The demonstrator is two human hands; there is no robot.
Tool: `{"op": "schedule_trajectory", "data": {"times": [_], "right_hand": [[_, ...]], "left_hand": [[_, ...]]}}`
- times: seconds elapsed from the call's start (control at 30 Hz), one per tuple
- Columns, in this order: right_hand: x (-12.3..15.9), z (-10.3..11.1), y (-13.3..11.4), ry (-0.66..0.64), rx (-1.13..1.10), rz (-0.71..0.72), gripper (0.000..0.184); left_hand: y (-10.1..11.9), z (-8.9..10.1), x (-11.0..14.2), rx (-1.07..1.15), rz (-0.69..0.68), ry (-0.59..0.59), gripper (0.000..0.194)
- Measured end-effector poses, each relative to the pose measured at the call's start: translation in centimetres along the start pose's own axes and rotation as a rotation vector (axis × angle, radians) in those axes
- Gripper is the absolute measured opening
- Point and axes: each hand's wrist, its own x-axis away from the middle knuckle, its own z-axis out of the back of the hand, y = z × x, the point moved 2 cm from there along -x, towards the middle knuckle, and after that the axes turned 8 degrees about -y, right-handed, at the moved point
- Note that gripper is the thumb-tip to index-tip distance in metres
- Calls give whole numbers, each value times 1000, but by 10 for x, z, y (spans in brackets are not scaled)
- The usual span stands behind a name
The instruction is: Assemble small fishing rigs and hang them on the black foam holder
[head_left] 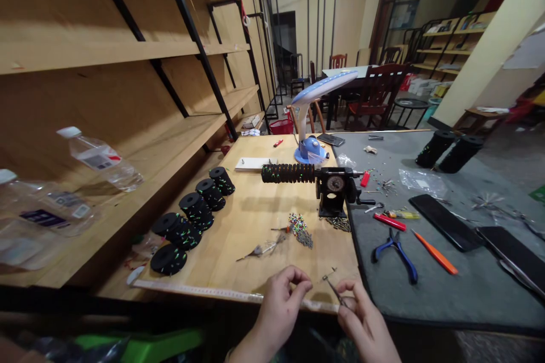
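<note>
My left hand (281,305) is at the table's front edge, thumb and forefinger pressed together; whatever they pinch is too small to make out. In my right hand (364,317) is a slim dark metal tool (334,290), pointing up and left, with a tiny piece at its tip. The two hands are close together but apart. Just beyond them on the wood lie a pile of small coloured beads (297,223), a heap of small grey metal pieces (305,239) and a feathery grey bundle with a pointed end (266,248).
A black hand-cranked winder (332,190) holds a wound black roll (289,173). Black foam spools (196,211) line the left side. Blue-handled pliers (395,255), an orange tool (435,252) and a black case (445,222) lie on the grey mat. Behind stands a blue lamp (309,150).
</note>
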Motion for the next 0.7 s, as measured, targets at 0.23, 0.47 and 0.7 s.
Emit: {"op": "schedule_trajectory", "data": {"times": [0.23,0.47,0.7], "right_hand": [[3,-21,-5,-77,247,61,50],[0,-23,2,-68,332,95,42],[0,-23,2,-59,421,126,39]], "left_hand": [[8,0,1,-137,-47,28,13],[10,1,3,-202,-73,6,12],[11,1,7,-293,-90,-32,13]]}}
